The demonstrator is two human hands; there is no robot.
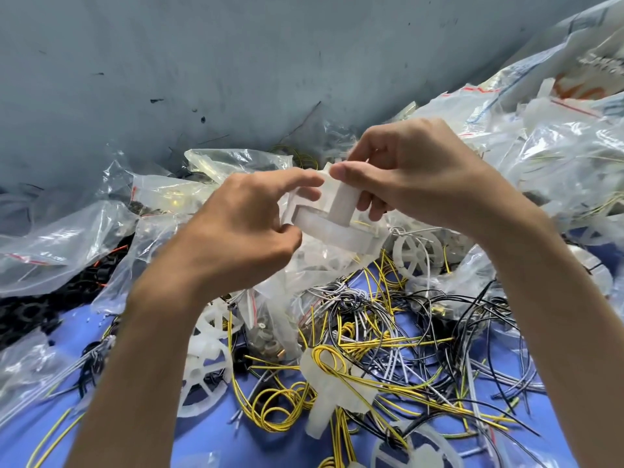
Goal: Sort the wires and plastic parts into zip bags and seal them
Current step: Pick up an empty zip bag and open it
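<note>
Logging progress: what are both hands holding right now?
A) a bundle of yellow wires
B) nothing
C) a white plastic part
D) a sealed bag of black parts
C: the left hand and right hand both pinch the white plastic part, held up above the loose wires.

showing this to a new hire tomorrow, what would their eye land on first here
First the two hands at centre: the left hand and right hand both pinch a white plastic part above the mess. Below, a tangle of yellow, black and grey wires sprawls over the blue table, with white spoked wheels among them. Crumpled clear zip bags pile up left and right.
</note>
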